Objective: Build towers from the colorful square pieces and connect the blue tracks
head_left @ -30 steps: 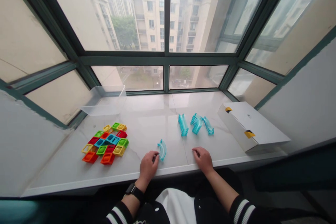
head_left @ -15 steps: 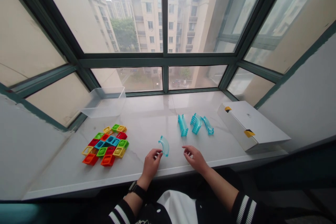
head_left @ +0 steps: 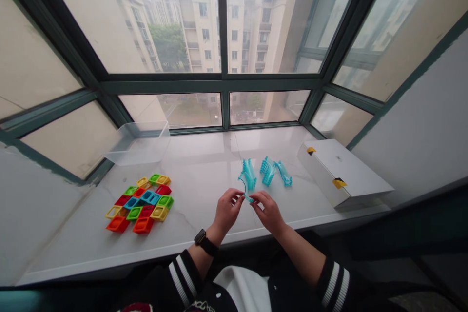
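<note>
**Both hands on one piece**

L hand (head_left: 228, 212) and R hand (head_left: 268, 212) meet above a white marble window sill (head_left: 204, 165), fingertips pinching a curved translucent blue plastic track piece (head_left: 245, 195) btwn them, fingers bunched rather than spread (exact finger count on the piece hidden). The piece sits just in front of three more translucent blue plastic track pieces (head_left: 268, 171), the nearest almost touching it. Black wristwatch (head_left: 205, 240) on L wrist; black sleeves w/ white stripes (head_left: 185, 273) on both arms. To the L: flat cluster of multicolour square plastic frame blocks (head_left: 139, 204), w/ clear plastic bin (head_left: 137, 144) behind. To the R: long white cardboard box w/ yellow-and-black tabs (head_left: 340, 173). Dark green window frame (head_left: 223, 83) beyond, apartment blocks outside.
</note>
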### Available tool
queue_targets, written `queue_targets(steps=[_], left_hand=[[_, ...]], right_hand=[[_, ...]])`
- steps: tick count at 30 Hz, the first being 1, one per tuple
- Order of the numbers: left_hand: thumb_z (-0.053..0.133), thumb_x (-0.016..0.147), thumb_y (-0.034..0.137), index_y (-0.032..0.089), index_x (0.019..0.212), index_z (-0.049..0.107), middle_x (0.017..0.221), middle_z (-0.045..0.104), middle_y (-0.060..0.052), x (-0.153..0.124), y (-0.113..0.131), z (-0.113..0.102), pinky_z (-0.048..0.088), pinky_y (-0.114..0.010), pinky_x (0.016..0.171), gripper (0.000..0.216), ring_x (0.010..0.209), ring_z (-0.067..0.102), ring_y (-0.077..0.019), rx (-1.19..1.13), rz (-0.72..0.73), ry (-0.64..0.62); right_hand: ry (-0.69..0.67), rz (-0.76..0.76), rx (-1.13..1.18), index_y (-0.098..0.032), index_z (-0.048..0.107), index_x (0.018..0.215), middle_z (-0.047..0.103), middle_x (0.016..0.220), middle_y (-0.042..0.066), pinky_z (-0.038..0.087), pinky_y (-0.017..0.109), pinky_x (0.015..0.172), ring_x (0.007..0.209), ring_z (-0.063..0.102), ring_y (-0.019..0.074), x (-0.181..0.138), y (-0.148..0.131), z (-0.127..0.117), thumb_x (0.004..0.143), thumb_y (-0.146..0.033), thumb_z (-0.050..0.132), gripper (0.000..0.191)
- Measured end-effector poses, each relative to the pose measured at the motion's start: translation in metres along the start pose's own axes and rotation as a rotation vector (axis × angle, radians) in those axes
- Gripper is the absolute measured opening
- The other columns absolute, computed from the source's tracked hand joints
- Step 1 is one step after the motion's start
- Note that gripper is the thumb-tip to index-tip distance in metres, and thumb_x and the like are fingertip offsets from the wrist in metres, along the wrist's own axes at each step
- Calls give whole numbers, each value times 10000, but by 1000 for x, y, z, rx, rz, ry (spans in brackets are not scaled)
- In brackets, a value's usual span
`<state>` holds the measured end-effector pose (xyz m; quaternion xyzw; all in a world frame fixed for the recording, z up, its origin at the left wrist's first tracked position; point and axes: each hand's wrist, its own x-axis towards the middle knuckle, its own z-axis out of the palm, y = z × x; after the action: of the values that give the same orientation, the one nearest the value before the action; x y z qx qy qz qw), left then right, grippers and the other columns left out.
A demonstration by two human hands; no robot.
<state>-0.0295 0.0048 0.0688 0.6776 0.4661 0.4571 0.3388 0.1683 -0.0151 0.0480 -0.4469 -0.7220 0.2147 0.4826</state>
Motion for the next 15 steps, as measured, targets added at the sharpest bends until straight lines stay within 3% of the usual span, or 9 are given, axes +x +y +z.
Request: queue_targets(steps=[4, 8, 15], left_hand=[[601, 1002, 332, 231, 1139, 750, 1134, 704, -81, 19, 13, 28, 590, -295, 733, 226, 865, 689, -164, -20, 31, -63], [608, 980, 288, 251, 1363, 680, 1282, 635, -104, 35, 21, 58, 615, -296, 731, 392, 894, 685, -153, -55, 64, -147], [619, 956, 270, 253, 1473, 596, 1377, 596, -127, 68, 12, 92, 619, -286, 717, 517, 932, 692, -158, -74, 67, -263]], right_hand=[[100, 23, -99, -266, 726, 1145, 726, 1046, 90, 611, 419, 903, 959, 704, 256, 6, 8, -26, 1028, -305, 612, 168], [170, 44, -165, -263, 727, 1152, 730, 1041, 91, 601, 424, 895, 953, 704, 259, 14, 21, -54, 1035, -308, 583, 192], [196, 104, -249, -239, 740, 1105, 740, 1036, 107, 583, 416, 877, 918, 701, 258, 34, 55, -80, 1021, -296, 569, 199]])
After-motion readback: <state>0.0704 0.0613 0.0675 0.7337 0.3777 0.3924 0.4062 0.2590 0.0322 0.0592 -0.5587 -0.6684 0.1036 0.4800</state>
